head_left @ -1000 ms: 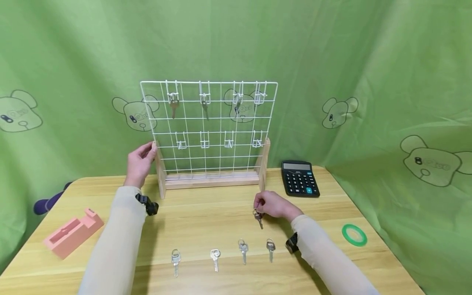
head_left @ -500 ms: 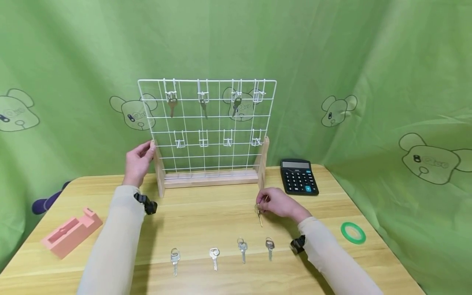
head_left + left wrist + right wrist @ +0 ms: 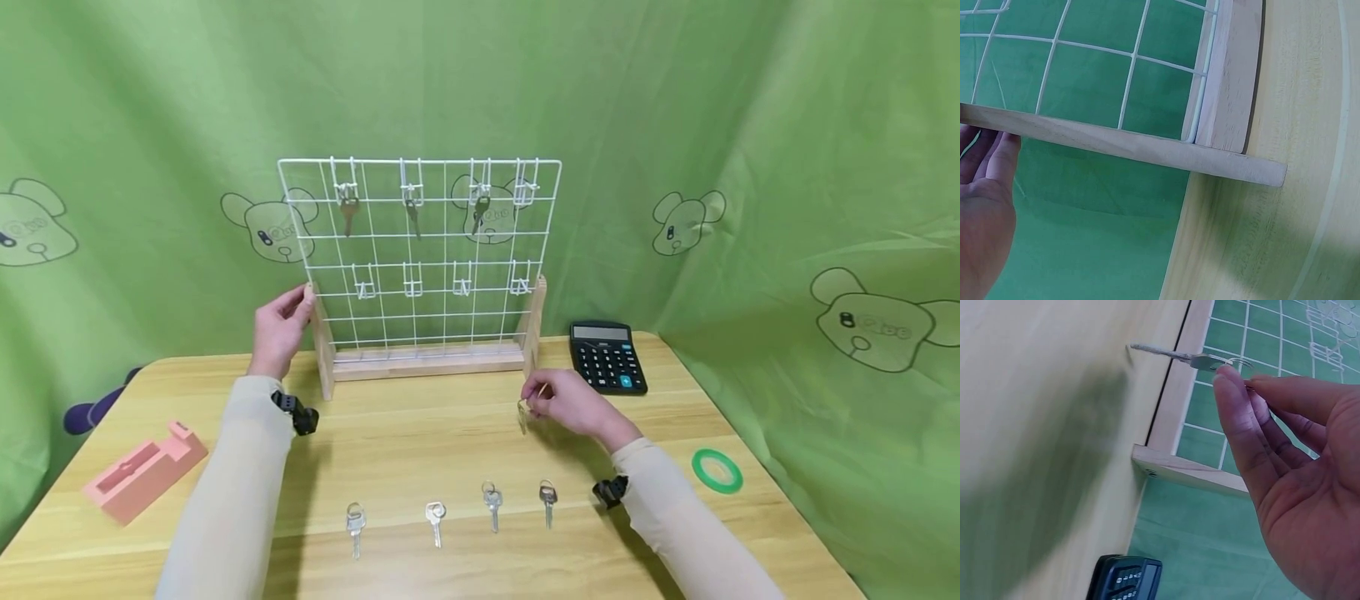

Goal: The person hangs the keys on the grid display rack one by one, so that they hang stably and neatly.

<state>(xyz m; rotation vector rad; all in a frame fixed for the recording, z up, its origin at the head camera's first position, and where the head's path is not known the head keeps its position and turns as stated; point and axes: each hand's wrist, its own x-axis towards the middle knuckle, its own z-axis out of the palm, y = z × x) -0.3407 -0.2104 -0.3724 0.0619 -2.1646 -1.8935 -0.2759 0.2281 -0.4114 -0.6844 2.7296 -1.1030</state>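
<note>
My right hand [image 3: 566, 404] pinches the ring of a key [image 3: 522, 418] between thumb and forefinger, in front of the rack's right post. In the right wrist view the key [image 3: 1194, 359] points away from the fingertips, over the table. My left hand [image 3: 279, 329] grips the top of the left wooden post [image 3: 321, 350] of a white wire grid rack [image 3: 445, 250]; its fingers go behind the post in the left wrist view. Three keys hang from the upper hooks, one a coppery key [image 3: 348, 215]. The upper right hook [image 3: 525, 194] and the lower hooks [image 3: 413, 283] carry none.
Several keys lie in a row near the front, among them a dark-headed key [image 3: 548, 497] and a silver key [image 3: 435, 517]. A calculator [image 3: 607, 358] lies right of the rack, a green tape roll [image 3: 717, 472] farther right. A pink tape dispenser [image 3: 146, 475] stands left.
My right hand has moved up and slightly right toward the rack, raising the key and turning it edge-on. My left hand keeps its place on the post.
</note>
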